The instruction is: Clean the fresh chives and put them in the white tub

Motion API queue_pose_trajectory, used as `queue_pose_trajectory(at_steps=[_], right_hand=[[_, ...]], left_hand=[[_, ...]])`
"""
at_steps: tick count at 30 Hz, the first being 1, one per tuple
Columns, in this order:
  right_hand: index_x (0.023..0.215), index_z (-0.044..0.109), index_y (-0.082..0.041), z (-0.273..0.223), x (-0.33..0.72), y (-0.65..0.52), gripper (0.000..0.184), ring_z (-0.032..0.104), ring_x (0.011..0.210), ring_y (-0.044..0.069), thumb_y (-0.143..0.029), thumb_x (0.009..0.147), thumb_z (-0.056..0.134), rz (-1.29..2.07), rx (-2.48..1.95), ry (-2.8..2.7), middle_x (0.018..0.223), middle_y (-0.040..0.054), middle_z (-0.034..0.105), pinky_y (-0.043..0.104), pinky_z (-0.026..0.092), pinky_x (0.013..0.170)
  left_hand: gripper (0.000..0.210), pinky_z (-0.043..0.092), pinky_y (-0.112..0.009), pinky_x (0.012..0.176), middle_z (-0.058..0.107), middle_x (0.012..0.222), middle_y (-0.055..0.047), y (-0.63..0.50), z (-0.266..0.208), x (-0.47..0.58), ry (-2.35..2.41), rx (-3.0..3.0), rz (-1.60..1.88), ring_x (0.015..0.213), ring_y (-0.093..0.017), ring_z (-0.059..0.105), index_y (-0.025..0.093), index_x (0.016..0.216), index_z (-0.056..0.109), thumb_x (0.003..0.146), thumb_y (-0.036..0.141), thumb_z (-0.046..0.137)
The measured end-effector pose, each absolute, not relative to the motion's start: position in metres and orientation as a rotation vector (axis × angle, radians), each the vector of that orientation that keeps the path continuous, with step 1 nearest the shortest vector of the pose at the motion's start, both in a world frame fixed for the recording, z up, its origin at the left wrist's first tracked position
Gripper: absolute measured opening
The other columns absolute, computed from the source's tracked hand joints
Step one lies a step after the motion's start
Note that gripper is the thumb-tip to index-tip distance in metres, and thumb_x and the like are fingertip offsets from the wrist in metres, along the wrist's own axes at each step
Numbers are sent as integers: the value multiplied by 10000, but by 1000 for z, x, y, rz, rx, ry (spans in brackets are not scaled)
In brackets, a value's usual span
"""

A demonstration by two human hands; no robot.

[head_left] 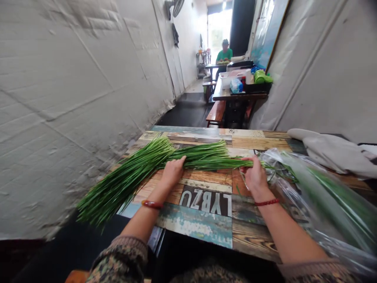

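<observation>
A big pile of long green chives (129, 177) lies slantwise on the left of the table, its lower ends hanging past the edge. Beside it, a smaller bunch of chives (203, 151) stretches toward the right. My left hand (173, 171) is closed around the left part of this smaller bunch, where it meets the pile. Farther right, my right hand (255, 177) pinches the thin ends of several chives, with its fingertips partly hidden. A clear plastic bag (318, 196) with more chives inside lies just right of that hand.
The table (200, 232) has a patchwork wood print. Grey cloth (335, 151) lies at its far right. White walls stand on both sides. Beyond are a bench (216, 111), another table loaded with boxes, and a seated person in green (225, 55).
</observation>
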State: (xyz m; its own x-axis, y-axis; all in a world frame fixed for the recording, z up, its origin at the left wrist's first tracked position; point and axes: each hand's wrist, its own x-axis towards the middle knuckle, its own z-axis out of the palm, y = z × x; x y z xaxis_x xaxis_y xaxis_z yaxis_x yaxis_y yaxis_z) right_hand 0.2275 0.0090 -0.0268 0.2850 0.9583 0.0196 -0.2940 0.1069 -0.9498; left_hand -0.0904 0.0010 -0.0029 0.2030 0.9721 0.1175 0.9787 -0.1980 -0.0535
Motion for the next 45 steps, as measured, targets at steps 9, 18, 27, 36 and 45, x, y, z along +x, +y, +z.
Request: queue_pose_trajectory(at_steps=[9,18,27,36,45], right_hand=[[696,637,-170,-14,228,13,245,516,449,83,-394,789,604,1389,-828,-346,606,-15,647,195,388,392],[728,699,-183,-11,196,-8,330,556,522,117,-506,780,657,1513,-812,-581,672,-2,677,232,461,474],[697,690,-199,-16,189,-12,354,519,509,100,-541,781,662,1656,-719,-653,657,-5,649,230,428,480],[1022,683,-208,-24,176,-23,482,582,695,125,-605,747,690,1703,-857,-1166,873,37,670,241,436,589],[1041,665,-180,-37,173,-26,560,580,719,143,-643,725,673,1607,-1039,-1371,860,49,664,268,460,634]], left_hand=[[530,503,-322,859,628,1069,-100,4,62,-131,-1945,-1827,-1217,929,-173,622,149,1288,465,778,31,387],[482,395,-454,1061,582,1278,-136,-27,103,9,-1418,-2507,-775,1214,-254,531,187,1346,444,876,271,514],[274,514,-309,795,708,1064,-80,-41,50,30,-1726,-2773,-207,948,-226,677,198,1166,564,907,186,474],[237,494,-316,744,708,1027,-110,-31,90,-52,-1985,-2369,-84,915,-253,686,180,1097,574,940,268,419],[312,488,-328,846,669,1125,-132,-3,100,-184,-2234,-1861,-37,1040,-251,645,172,1173,551,943,320,401]])
